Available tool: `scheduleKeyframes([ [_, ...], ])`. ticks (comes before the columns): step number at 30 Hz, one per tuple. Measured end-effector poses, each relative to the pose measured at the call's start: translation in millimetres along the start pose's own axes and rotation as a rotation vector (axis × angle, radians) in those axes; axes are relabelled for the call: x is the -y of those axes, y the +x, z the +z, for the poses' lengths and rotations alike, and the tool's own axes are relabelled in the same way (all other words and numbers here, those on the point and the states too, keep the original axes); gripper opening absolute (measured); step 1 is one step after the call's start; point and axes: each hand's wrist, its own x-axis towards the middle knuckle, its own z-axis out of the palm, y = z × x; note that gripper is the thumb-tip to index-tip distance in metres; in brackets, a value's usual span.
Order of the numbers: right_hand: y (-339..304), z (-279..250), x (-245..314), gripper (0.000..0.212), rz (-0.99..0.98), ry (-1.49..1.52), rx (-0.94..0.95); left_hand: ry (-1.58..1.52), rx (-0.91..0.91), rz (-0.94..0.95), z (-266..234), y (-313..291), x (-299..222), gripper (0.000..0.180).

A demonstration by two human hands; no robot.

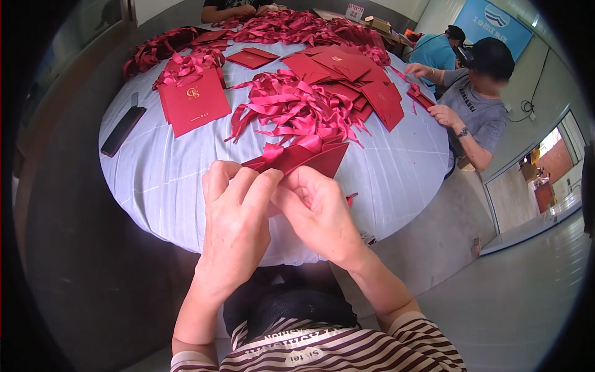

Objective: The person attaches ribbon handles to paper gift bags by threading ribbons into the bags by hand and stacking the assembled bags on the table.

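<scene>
My left hand [235, 211] and my right hand [319, 208] meet at the near edge of a red paper gift bag [325, 160], fingers pinched together on it. A pink ribbon [273, 152] shows on the bag just beyond my left fingers. What exactly the fingertips pinch is partly hidden behind the hands. Just past the bag lies a heap of loose pink ribbons [297, 105]. Flat red bags [353, 77] are piled behind and to the right of that heap.
A stack of red bags with ribbons [193, 99] lies at left, near a black phone [123, 131]. More ribboned bags [279, 28] cover the table's far side. At right a person in a grey shirt [483, 105] handles a red bag; others work farther back. White cloth [161, 198] covers the round table.
</scene>
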Motion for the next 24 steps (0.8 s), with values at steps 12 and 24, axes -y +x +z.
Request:
scheduleKeyframes([
  [12,0.7,5.4,-2.4,0.011,-0.321,-0.338,-0.190,0.015,0.008,0.001,1.8,3.1,-1.8,0.038],
  [24,1.6,-10.9,-12.4,0.011,-0.520,-0.427,-0.160,-0.098,-0.028,-0.076,2.8,7.2,6.9,0.033],
])
